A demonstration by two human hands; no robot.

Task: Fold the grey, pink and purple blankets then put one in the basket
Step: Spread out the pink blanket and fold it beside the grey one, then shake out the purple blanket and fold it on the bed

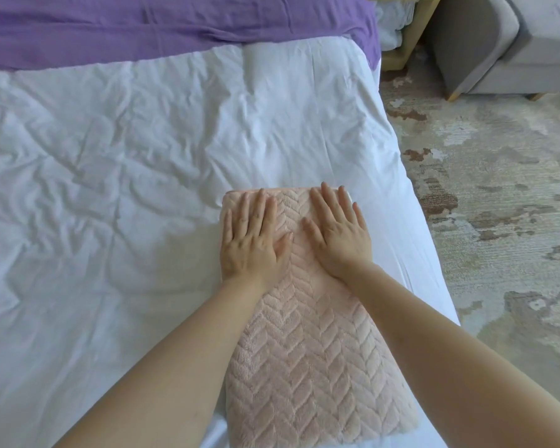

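Note:
The pink blanket (311, 357), fluffy with a woven pattern, lies folded into a long narrow strip on the white bed near its right edge. My left hand (251, 237) rests flat on the strip's far left part, fingers spread. My right hand (338, 231) lies flat beside it on the far right part, fingers apart. Neither hand grips the fabric. The purple blanket (175, 25) is spread unfolded across the far end of the bed and hangs over its right corner. No grey blanket or basket is in view.
The white rumpled duvet (110, 173) covers the bed. To the right lies a patterned beige rug (498, 205). A grey sofa (505, 43) stands at the far right, with a yellow wooden piece (411, 37) beside it.

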